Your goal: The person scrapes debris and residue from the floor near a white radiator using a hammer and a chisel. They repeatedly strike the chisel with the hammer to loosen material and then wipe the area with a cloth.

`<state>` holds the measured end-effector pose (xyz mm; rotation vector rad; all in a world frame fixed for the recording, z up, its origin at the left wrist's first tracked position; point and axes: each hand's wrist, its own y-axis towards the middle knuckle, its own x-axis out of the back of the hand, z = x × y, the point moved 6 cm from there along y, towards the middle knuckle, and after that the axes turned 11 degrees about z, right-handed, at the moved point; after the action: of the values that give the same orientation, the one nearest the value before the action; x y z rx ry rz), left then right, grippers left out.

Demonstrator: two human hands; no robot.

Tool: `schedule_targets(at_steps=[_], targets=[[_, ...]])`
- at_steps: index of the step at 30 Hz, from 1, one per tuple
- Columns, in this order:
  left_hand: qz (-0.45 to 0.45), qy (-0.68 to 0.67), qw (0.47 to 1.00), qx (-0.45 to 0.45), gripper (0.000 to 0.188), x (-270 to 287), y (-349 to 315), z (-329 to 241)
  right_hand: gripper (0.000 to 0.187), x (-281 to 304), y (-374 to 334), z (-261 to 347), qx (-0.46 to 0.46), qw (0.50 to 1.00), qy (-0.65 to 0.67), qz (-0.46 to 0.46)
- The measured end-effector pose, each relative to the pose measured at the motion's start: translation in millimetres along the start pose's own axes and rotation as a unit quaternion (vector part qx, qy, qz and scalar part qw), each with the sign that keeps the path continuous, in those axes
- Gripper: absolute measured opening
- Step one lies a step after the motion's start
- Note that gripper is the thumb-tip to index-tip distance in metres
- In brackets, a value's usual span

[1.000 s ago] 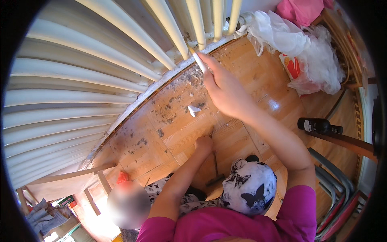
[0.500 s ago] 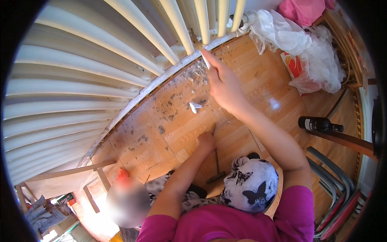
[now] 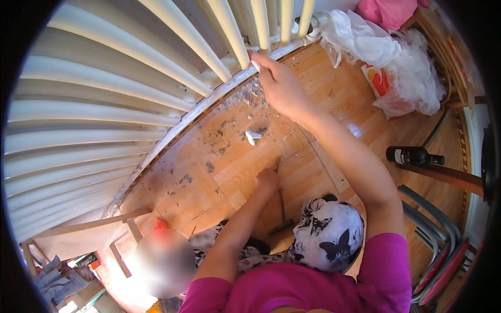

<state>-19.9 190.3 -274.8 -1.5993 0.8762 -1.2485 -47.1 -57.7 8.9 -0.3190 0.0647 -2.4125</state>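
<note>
My right hand (image 3: 282,86) reaches to the foot of the cream radiator (image 3: 172,73), where its fingers pinch a small white piece (image 3: 255,66), perhaps folded paper or tissue. The fingertips are at the lower end of a radiator column. Closer to my body, my left hand (image 3: 267,181) is closed round the thin handle of a dark T-shaped tool (image 3: 282,228). The tool's crosspiece points toward me, and its kind is unclear. Between my hands and the radiator, a crumpled white scrap (image 3: 252,137) lies on the wood-look floor (image 3: 240,177) amid grey dirt and crumbs (image 3: 224,125).
Clear plastic bags (image 3: 412,78) and a pink bag (image 3: 386,13) are heaped at far right. A dark bottle (image 3: 415,156) lies on a wooden ledge, with folded metal-framed chairs (image 3: 430,235) below. A wooden frame (image 3: 94,221) stands at left beside a blurred patch.
My right hand has shifted slightly left along the radiator's foot, with the white piece still pinched. My left hand and the scrap on the floor stay almost in place.
</note>
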Motion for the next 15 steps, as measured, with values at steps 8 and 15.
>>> schedule_targets(at_steps=[8,15], targets=[[0.006,-0.028,0.999,0.025,0.084,17.4,-12.8,-11.7,0.036,14.5,-1.1,-22.1,0.045,0.995,-0.093,-0.005],[0.029,-0.072,0.995,0.065,0.081,15.6,-19.4,-6.6,0.025,91.1,-55.1,-8.2,0.045,0.935,-0.351,0.025]])
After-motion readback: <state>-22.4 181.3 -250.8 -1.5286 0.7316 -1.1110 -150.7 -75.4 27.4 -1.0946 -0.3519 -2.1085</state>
